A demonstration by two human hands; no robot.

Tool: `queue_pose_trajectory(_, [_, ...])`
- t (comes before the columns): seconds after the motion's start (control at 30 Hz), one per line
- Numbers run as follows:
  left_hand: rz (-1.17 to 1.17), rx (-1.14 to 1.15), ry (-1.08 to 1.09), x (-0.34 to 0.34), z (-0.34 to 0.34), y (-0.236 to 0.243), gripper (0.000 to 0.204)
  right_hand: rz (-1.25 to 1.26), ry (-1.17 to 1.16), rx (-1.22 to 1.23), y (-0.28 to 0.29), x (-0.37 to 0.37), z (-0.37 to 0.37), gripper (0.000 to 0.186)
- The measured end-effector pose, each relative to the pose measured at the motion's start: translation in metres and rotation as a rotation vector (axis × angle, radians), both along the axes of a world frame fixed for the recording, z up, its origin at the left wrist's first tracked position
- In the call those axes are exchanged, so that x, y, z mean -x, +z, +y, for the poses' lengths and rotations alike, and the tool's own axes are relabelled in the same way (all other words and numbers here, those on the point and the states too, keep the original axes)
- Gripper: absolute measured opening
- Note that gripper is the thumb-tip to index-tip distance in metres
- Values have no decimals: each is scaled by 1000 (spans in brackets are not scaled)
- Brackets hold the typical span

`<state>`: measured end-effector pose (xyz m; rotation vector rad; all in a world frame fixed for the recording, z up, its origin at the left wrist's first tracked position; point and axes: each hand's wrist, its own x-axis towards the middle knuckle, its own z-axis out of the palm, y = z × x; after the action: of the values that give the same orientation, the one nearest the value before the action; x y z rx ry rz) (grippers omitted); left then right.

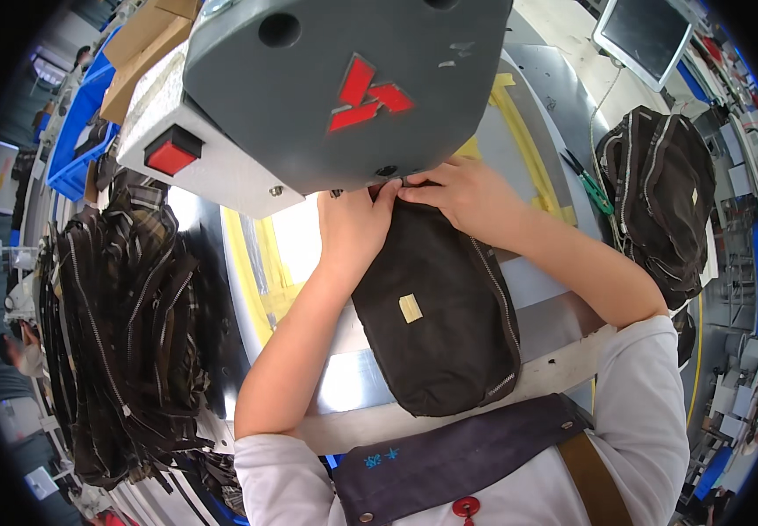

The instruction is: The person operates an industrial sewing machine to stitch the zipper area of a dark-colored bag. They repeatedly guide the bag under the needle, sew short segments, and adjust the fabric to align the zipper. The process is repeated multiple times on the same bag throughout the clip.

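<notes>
And the left hand (353, 223) and right hand (469, 197) pinch the black pouch (436, 337), seemingly soft, light, best gripped by the edge beneath them!

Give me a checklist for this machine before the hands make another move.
1. Left hand and right hand both at the top end of the dark bag: ok.
2. Bag's yellow patch facing up: ok.
3. Fingers clear of moving parts: cannot tell, the grey machine head blocks the view.
4. Green-handled scissors away from both hands: ok, off to the right.
5. Red switch in the right position: cannot tell.
</notes>
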<state>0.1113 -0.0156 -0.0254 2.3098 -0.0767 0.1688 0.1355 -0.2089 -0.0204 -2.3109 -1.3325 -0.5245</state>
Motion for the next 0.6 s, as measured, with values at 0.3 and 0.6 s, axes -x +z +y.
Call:
queue_pose_trajectory(0.3, [-99, -110, -39, 0, 7, 3, 25, -90, -53, 98, 3, 4, 6, 20])
queue_pose_trajectory(0.6, [-391, -243, -299, 35, 14, 9, 36, -26, -77, 49, 0, 5, 6, 20])
